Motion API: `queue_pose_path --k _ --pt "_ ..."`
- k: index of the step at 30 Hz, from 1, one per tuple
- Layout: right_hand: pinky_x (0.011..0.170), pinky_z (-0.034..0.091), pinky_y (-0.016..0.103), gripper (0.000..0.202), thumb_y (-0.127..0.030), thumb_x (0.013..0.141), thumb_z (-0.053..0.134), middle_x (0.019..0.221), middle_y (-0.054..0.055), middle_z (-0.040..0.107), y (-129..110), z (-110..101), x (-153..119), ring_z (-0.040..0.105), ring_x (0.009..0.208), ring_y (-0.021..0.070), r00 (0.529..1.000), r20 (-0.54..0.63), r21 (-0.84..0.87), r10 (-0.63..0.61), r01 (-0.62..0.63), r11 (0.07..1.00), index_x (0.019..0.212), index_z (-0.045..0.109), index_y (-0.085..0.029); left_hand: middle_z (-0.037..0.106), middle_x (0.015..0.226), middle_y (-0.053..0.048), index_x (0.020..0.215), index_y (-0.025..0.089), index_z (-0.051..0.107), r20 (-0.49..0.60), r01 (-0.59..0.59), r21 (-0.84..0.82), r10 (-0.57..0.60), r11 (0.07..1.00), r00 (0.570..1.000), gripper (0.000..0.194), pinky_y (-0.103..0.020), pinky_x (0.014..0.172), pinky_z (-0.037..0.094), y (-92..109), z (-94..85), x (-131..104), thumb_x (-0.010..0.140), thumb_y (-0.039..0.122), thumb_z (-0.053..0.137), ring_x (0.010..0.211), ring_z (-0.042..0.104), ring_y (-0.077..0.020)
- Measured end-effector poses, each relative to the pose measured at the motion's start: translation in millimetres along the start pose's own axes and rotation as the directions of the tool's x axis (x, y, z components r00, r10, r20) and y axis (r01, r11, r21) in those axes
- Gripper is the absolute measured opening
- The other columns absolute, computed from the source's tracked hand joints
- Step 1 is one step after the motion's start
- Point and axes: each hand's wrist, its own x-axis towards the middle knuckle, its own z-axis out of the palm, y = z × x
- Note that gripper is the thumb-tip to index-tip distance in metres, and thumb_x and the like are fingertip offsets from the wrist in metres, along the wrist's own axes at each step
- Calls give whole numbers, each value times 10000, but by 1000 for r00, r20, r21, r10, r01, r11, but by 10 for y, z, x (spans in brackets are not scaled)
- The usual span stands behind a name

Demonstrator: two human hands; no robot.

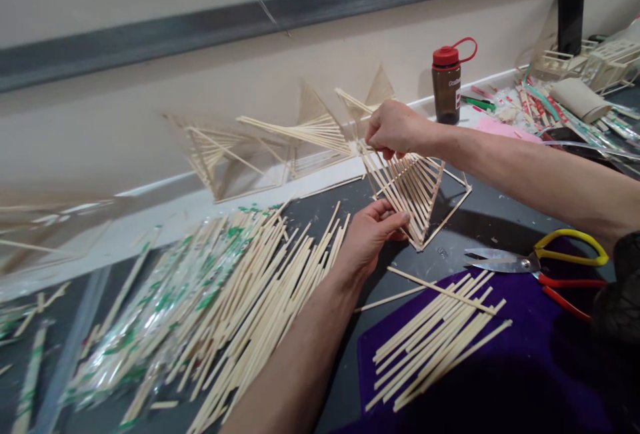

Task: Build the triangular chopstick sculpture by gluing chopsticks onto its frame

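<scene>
A twisted frame of thin wooden chopsticks (416,195) stands on the dark table, its sticks fanned side by side into a curved surface above a base of sticks. My right hand (400,129) is closed at the frame's upper end, fingertips pinched on a chopstick there; the exact grip is partly hidden. Lower down, my left hand (373,231) holds the frame's near left edge between thumb and fingers. Below it, loose chopsticks (435,341) lie on a purple sheet (367,361).
Scissors (520,262) with yellow and red handles lie open at right. Many chopsticks (280,301), some in green-printed plastic wrappers (200,281), cover the left. Similar stick frames (310,133) stand along the wall. A red-capped bottle (447,91), clutter and a phone (571,19) sit at the back right.
</scene>
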Motion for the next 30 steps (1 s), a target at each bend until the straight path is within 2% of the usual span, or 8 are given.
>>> queue_pose_path --k 11,18,25,30 --pt "387 381 161 210 -32 796 520 462 -6 507 -15 5 0 519 451 83 999 12 58 37 -37 998 621 598 -118 680 675 -11 720 138 682 -2 -5 -5 5 1000 1000 309 -225 511 479 -5 -6 -1 506 285 850 568 592 -116" --pt "481 474 180 252 -48 803 536 476 16 548 -34 12 -34 603 529 117 998 5 63 66 -66 996 575 550 -154 681 663 -11 705 140 677 -15 8 -19 -8 1000 1000 320 -227 504 476 20 13 -14 479 280 856 557 592 -118" --pt "416 357 166 302 -41 834 509 428 -32 459 -72 -12 -54 518 429 71 996 36 68 86 -88 994 557 495 -161 684 675 -10 702 143 678 -11 4 0 -4 1000 1000 307 -223 512 487 6 1 -3 495 282 857 573 596 -118" --pt "398 325 170 269 3 815 462 454 -48 467 -67 -51 -15 487 397 48 994 108 36 11 -15 999 593 518 -138 690 698 -14 705 144 685 -12 -5 13 5 1000 1000 306 -214 510 489 -10 -15 9 501 289 861 589 600 -116"
